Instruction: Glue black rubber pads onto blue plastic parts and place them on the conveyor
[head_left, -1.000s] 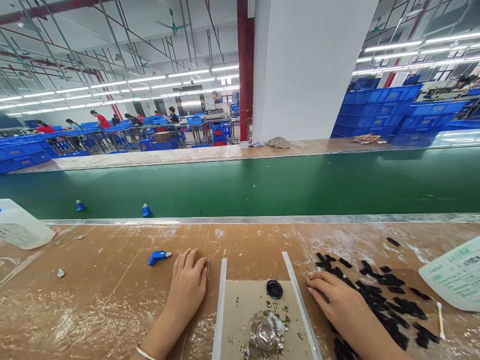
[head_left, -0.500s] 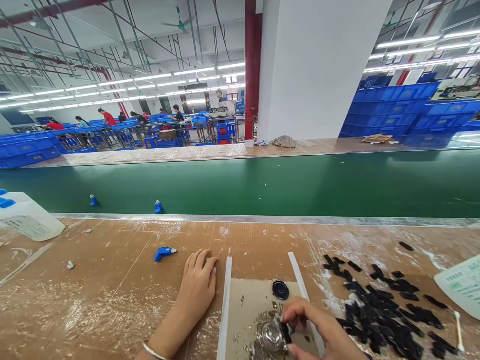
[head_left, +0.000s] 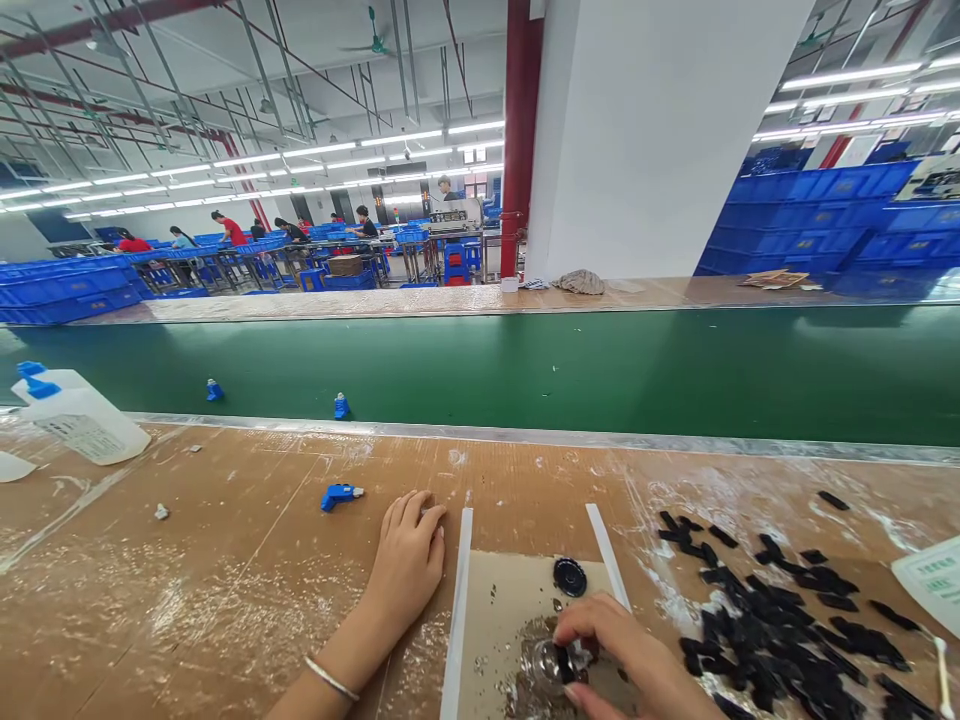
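My left hand (head_left: 407,560) rests palm down on the brown worktop, fingers together and curled a little, beside a white strip (head_left: 456,610) that borders a beige pad (head_left: 499,610). My right hand (head_left: 619,650) is on the pad, fingers pinched round a small black piece (head_left: 564,668) held against a shiny clear round part (head_left: 546,662). A black round cap (head_left: 570,577) lies on the pad just beyond the hand. A heap of small black pieces (head_left: 780,620) lies to the right.
A small blue part (head_left: 339,495) lies left of my left hand. A white bottle (head_left: 79,420) lies at far left. Two blue parts (head_left: 342,406) sit on the green conveyor belt (head_left: 600,370). Other people work at distant tables (head_left: 225,235). A white label sheet (head_left: 934,580) is at right.
My right hand left the heap of black pieces and came to the pad with one piece, now pressed at the clear round part. The left hand stayed put. The view shifted slightly left.
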